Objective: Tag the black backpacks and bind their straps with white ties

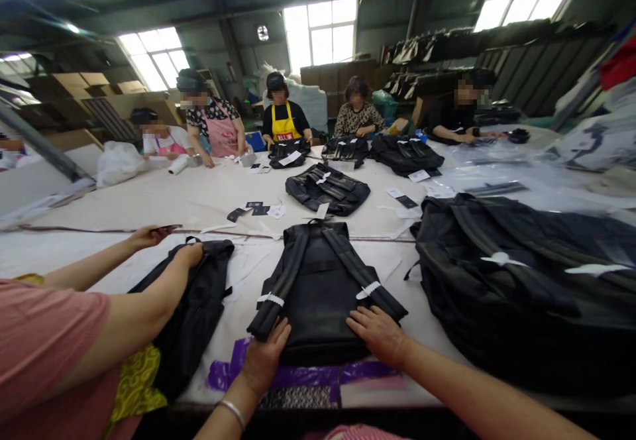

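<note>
A black backpack (pixel 318 301) lies straps up in front of me, its top pointing away. White paper bands wrap both of its shoulder straps. My left hand (pixel 265 357) grips the lower left corner beside the strap end; some of its fingers are hidden by the bag. On the lower right side rests my right hand (pixel 380 335), its fingers stretched out flat against the fabric below the paper band (pixel 368 290). A white tag (pixel 322 211) shows at the bag's top.
At left, a co-worker's hands (pixel 191 253) are over another black bag (pixel 203 301). Stacked black backpacks (pixel 527 307) stand close on my right. Beyond lie another backpack (pixel 328 189) and dark cards (pixel 261 210). Several people work across the table. Purple tape (pixel 298 377) runs along the near edge.
</note>
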### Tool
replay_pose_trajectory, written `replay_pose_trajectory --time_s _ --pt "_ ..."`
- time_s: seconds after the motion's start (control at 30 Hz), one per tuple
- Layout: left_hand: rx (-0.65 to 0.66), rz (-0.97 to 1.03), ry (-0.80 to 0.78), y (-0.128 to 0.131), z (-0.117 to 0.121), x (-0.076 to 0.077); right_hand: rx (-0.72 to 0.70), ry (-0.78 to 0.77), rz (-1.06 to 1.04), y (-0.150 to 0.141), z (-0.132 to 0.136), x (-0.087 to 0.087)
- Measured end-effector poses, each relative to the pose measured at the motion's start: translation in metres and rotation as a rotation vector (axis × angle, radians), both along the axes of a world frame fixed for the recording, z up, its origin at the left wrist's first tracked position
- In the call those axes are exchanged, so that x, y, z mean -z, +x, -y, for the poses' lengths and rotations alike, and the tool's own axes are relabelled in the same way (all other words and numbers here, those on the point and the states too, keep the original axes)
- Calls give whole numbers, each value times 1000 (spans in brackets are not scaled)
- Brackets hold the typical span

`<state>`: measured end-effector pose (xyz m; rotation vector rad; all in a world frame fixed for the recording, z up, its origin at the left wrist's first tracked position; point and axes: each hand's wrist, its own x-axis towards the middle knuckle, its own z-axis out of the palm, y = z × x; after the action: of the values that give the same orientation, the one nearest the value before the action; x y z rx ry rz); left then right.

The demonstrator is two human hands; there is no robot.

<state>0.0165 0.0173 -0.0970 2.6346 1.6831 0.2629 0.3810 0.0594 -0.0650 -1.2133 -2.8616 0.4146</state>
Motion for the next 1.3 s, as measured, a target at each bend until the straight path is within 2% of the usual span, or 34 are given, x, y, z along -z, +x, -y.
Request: replay_pose_trajectory --time_s 0.13,0.23,0.33,0.47,0.57,0.73,0.87,0.93,1.03,1.1,1.2,1.3 --pt "-30 -27 -19 0 3 2 18 -74 -20 20 0 23" --pt "-66 -26 -11 0 2 0 41 -20 -24 20 -2 33" --pt "-90 -47 -7 -3 -1 -3 36 71 -40 15 -6 31" --pt "-5 -97 17 -8 -4 -6 -26 173 -58 18 -12 18" --pt "24 -115 9 -8 -4 -3 -89 240 -78 25 -11 25" --pt "-128 -234 -57 8 10 10 -72 243 -87 28 2 57" --pt "-229 -235 11 30 35 9 -61 252 -42 25 8 65" --pt "-183 -172 17 48 42 5 -58 257 -26 23 7 66" --pt "89 -23 -126 84 37 0 -60 247 -14 21 5 67" --pt "197 52 -231 105 25 1 -40 215 5 19 7 63" --pt "153 65 -254 120 13 12 22 151 21 10 16 49" --pt "167 25 -120 117 12 34 -72 115 -70 -1 24 42"
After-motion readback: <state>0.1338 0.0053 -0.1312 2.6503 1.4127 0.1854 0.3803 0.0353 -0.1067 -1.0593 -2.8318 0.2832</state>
